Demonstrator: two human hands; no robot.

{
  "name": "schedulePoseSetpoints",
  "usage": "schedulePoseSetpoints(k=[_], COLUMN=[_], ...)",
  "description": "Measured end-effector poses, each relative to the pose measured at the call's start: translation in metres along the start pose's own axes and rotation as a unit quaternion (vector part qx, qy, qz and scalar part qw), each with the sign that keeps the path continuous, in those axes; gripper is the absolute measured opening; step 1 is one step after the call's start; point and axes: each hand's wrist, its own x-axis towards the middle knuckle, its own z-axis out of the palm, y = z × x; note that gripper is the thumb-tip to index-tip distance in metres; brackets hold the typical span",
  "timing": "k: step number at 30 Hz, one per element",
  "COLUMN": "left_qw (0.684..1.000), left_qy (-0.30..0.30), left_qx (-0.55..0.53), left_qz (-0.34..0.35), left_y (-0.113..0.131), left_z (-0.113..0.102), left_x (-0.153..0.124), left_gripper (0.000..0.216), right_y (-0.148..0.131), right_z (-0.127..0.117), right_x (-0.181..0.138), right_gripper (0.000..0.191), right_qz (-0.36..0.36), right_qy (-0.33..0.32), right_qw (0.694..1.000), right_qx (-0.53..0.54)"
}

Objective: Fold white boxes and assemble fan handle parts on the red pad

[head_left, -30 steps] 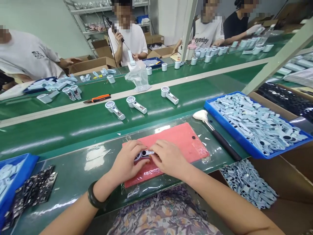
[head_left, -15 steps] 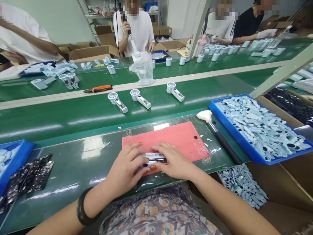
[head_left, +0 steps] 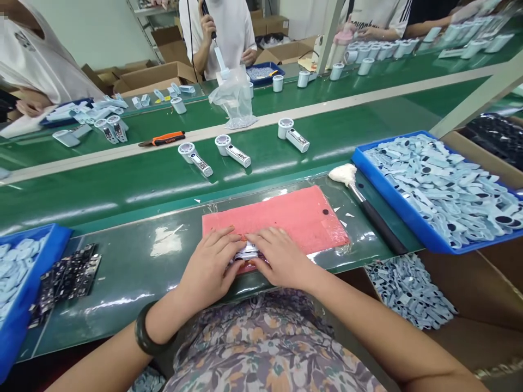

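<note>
My left hand (head_left: 210,264) and my right hand (head_left: 278,257) press together on a small light-blue fan part (head_left: 247,252) at the near edge of a pink mat (head_left: 294,218). The fingers of both hands curl over the part and hide most of it. A dark bracelet (head_left: 149,332) sits on my left wrist.
Three finished handheld fans (head_left: 229,149) lie on the green conveyor belt (head_left: 122,185). A blue tray of pale-blue shells (head_left: 441,185) stands at the right, with a brush (head_left: 359,201) beside it. Black circuit boards (head_left: 65,277) and another blue tray (head_left: 16,272) lie at the left. Other people work across the belt.
The part under my hands has turned: its round end showed first, then a printed label, and now my fingers cover it almost fully. The camera has tilted downward.
</note>
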Motion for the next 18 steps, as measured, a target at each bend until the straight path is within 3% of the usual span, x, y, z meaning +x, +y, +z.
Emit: schedulePoseSetpoints(k=[6,10,12,15,18], left_qw=[1.000,0.996,0.992,0.979,0.961], left_qy=[-0.010,-0.033,-0.037,-0.021,0.018], left_qx=[-0.001,0.076,0.118,0.198,0.274], left_qz=[-0.008,0.015,0.036,0.044,-0.017], left_y=[0.005,0.005,-0.016,-0.079,-0.142], left_z=[0.000,-0.007,-0.016,-0.046,-0.081], left_x=[0.000,0.007,0.011,0.020,0.041], left_gripper=[0.022,0.025,0.024,0.028,0.027], right_y=[0.001,0.003,0.007,0.021,0.033], right_z=[0.006,0.008,0.008,0.006,0.002], right_x=[0.001,-0.003,-0.009,-0.020,-0.034], right_gripper=[0.043,0.045,0.049,0.050,0.041], right_qz=[0.004,0.005,-0.005,0.007,0.072], right_qy=[0.014,0.064,0.103,0.161,0.206], right_qw=[1.000,0.995,0.988,0.979,0.971], right_qx=[0.008,0.078,0.113,0.122,0.099])
